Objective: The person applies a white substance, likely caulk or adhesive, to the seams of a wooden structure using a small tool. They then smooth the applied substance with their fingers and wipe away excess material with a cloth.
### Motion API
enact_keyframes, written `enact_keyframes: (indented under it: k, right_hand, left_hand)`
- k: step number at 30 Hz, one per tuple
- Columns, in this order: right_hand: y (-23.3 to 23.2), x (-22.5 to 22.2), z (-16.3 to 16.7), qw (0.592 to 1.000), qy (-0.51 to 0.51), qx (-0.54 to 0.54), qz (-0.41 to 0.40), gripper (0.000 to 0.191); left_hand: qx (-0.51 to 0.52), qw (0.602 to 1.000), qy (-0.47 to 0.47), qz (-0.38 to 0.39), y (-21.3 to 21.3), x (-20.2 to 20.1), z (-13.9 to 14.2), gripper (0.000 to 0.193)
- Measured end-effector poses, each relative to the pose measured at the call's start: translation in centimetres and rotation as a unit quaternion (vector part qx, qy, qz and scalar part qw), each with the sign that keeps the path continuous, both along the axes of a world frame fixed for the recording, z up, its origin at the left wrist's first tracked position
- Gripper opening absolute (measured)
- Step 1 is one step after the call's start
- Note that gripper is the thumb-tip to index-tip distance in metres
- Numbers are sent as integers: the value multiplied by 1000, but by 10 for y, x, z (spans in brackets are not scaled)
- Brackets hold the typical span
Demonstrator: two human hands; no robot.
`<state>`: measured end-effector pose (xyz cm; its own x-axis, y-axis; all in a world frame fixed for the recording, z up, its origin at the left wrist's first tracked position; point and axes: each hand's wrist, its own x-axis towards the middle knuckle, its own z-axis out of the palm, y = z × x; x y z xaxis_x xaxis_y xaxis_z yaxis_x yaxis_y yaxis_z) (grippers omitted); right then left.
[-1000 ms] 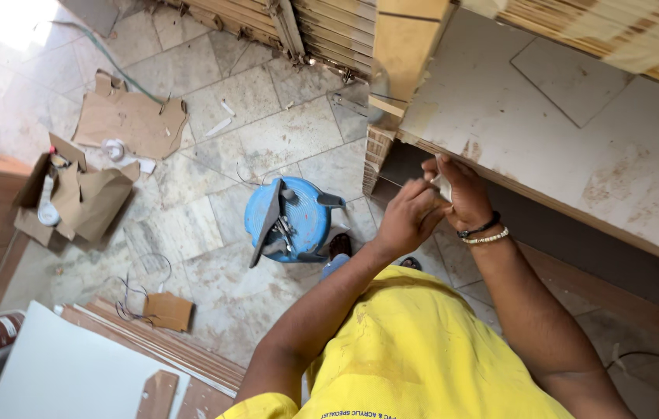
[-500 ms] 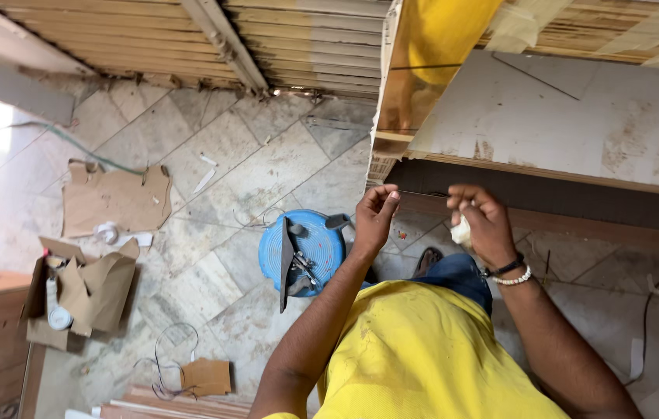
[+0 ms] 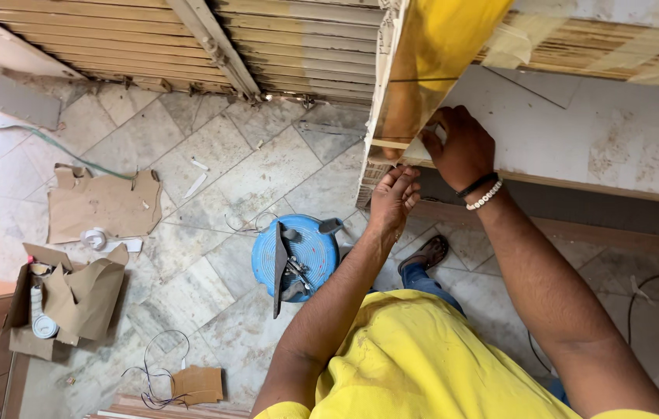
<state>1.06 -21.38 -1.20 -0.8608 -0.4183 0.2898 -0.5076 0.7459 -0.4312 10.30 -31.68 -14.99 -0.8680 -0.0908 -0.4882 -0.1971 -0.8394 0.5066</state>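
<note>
Pressing down at twelve o'clock, the right hand lies knuckles-up on the front edge of the white panel, fingers curled, contents hidden. The left hand, at its seven o'clock, pinches the board edge. A blue bucket stands at nine o'clock below.
</note>
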Motion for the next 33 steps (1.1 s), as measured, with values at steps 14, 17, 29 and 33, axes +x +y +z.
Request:
enact_keyframes:
  k: [14,17,29,33]
  right_hand:
    - [11,-7,-2,999,-8,-16,45,11]
    - [11,0,-1,999,3,-32,23,18]
    - [11,6,-10,998,37,-43,13,18]
    - [9,9,-10,998,43,-49,11,17]
  left_hand:
    - [-31,998,-37,37,11,-10,-3,24]
    - [-32,997,-62,39,12,-10,-1,27]
    - [52,997,-43,36,18,-11,3,24]
    - [33,998,-55,29,14,-9,6,31]
